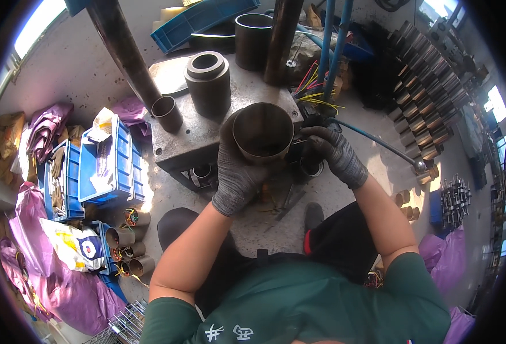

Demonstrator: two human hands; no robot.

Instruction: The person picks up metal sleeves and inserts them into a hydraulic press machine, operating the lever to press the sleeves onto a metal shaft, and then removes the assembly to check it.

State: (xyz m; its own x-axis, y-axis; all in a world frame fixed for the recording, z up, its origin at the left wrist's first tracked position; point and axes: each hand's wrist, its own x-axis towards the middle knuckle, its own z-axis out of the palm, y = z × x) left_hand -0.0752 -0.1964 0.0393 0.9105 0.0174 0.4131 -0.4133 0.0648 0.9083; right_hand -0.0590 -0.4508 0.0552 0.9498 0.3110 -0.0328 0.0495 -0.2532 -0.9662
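Observation:
My left hand (pixel 237 166), in a grey knit glove, is wrapped round a wide metal sleeve (pixel 263 153). The sleeve's round mouth faces up toward me, and its inside is dark. To the right of it is my right hand (pixel 342 155), gloved alike, with its fingers bent toward the sleeve but apart from it. I see nothing held in that hand, though its palm side is in shadow. Beyond the sleeve a stepped, thick-walled steel cylinder (pixel 212 92) stands upright on the metal press table (pixel 178 146). A smaller pipe ring (pixel 167 114) stands at the table's left corner.
Steel columns (pixel 121 49) rise from the table. Behind is a large dark cylinder (pixel 253 46). Blue crates (pixel 107 166) and wire-filled tubes (pixel 132 252) lie left. At right, a metal lever (pixel 379 143) juts out before stacked metal sleeves (pixel 428 97).

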